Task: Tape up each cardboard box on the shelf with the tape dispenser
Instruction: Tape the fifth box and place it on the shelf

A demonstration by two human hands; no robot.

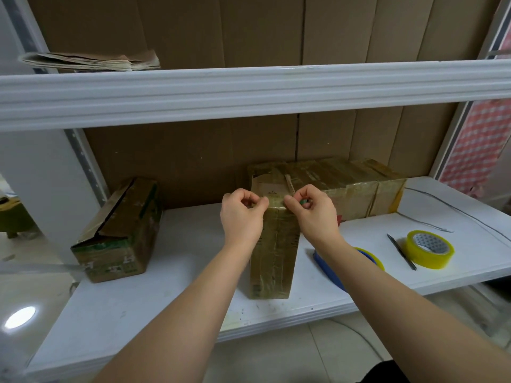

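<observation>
Both hands meet at the top front edge of the tall, narrow brown cardboard box already wrapped in glossy clear tape (pixel 273 252), which stands upright mid-shelf: the left hand (pixel 242 214) and the right hand (pixel 313 212) each have fingers curled, thumb and forefinger pinching at the tape along that edge. Something small and green shows inside the right hand's curl; I cannot tell what. I judge the box light and fairly stiff, its taped skin slippery, so holding by corners and edges suits it best. Three boxes count on the white shelf board (pixel 171 313): this one, a green-printed brown box with a loose flap (pixel 119 233) to the left, and a long taped box (pixel 348 189) behind. One blue tape dispenser (pixel 331 268) lies partly hidden under the right forearm, beside one yellowish tape roll (pixel 430 248) and one dark pen (pixel 401 251).
</observation>
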